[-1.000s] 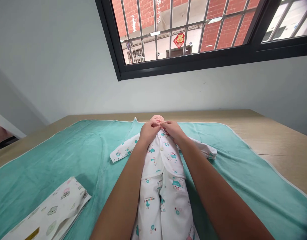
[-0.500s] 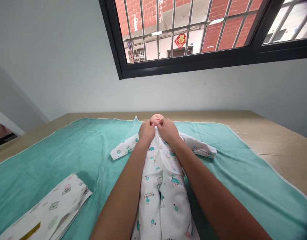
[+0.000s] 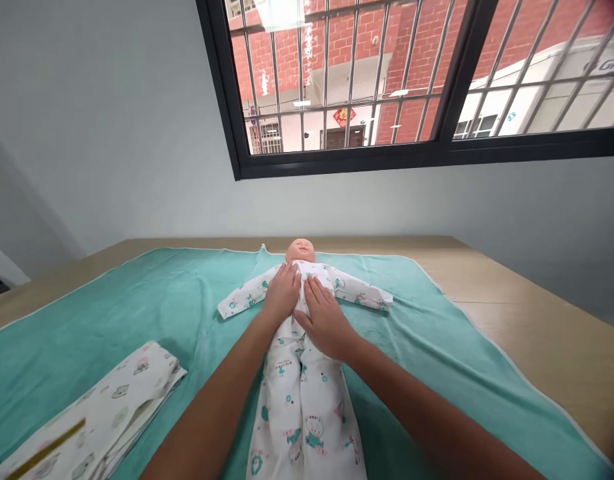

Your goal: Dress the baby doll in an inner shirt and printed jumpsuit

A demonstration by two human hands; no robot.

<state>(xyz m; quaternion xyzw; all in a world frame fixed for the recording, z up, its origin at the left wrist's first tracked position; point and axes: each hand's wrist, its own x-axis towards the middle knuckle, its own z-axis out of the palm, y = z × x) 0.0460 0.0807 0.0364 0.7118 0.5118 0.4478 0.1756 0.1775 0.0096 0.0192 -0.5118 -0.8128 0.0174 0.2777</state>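
A baby doll [image 3: 301,250] lies on its back, its head towards the wall. It wears a white baby outfit [image 3: 307,400] printed with small teal and pink pictures, the sleeves spread to both sides. My left hand [image 3: 283,290] rests flat on the chest of the outfit, fingers stretched towards the doll's neck. Beside it, my right hand [image 3: 327,319] lies flat on the front of the outfit, fingers extended and thumb apart. Both palms hide much of the top's front. Neither hand grips anything.
Under the doll spreads a teal blanket [image 3: 177,300] on a wooden table [image 3: 507,300]. At the lower left lies a folded white printed cloth [image 3: 117,400] with a gold strip. Behind the table are a grey wall [image 3: 361,207] and a barred window with a dark frame [image 3: 337,163].
Both hands have left the collar at the doll's neck and moved down onto the chest. Their fingers have gone from pinching to flat, uncovering the doll's head. The camera view has shifted slightly.
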